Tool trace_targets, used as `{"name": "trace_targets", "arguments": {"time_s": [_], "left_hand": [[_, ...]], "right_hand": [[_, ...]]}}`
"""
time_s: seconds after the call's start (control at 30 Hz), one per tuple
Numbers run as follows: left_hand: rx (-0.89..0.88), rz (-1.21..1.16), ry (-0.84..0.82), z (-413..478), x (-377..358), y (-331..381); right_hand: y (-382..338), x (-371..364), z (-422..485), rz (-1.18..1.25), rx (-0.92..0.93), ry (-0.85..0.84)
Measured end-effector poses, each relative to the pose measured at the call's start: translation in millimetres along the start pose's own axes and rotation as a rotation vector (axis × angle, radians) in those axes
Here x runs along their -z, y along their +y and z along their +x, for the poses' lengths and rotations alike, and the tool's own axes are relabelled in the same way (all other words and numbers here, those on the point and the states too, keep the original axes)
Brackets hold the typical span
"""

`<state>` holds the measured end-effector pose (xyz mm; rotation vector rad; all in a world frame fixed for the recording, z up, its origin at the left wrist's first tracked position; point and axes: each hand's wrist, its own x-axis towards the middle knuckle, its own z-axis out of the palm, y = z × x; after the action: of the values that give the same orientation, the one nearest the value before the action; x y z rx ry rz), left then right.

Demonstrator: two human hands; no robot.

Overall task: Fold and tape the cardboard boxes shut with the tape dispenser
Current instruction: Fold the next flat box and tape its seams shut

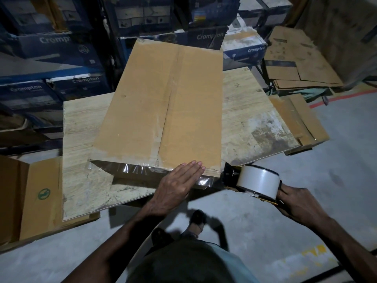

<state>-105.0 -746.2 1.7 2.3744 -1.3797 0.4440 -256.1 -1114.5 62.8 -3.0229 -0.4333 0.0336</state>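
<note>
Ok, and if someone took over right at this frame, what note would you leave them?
Left grip: flat, pressing on the box at its near edge.
Right grip: holds the dispenser at the box's near right corner.
Box sits on the table, flaps closed.
Done: centre seam looks taped; strip laid along the near edge.
Left: cut the strip, which looks uncut, and smooth it down. More flat boxes wait at the table's right.

Pale wood-grain worktop, scuffed and stained at its right end; blue Crompton cartons stacked behind and left; grey concrete floor with red line far right, yellow marking nearer.
</note>
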Motion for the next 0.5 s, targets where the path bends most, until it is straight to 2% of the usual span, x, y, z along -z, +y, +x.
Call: {"name": "trace_targets", "arguments": {"time_s": [0.07,0.13,0.27,0.37,0.5], "left_hand": [[0.008,0.002,-0.014,-0.8,-1.4,0.5],[0.016,0.026,-0.027,-0.9,-3.0,2.2],[0.080,0.108,-0.038,3.9,-7.0,11.5],[0.111,0.102,-0.007,3.9,-11.6,15.3],[0.123,0.050,0.078,1.8,-17.9,14.6]], "right_hand": [[0.8,-22.1,-4.3,0.059,-0.038,-0.023],[-3.3,-36.0,-2.5,0.067,0.050,0.028],[-3.4,-55.9,16.1,0.120,0.099,0.111],[5.8,-57.7,28.2,0.120,0.157,0.153],[15.3,-55.0,32.4,0.131,0.220,0.124]]}}
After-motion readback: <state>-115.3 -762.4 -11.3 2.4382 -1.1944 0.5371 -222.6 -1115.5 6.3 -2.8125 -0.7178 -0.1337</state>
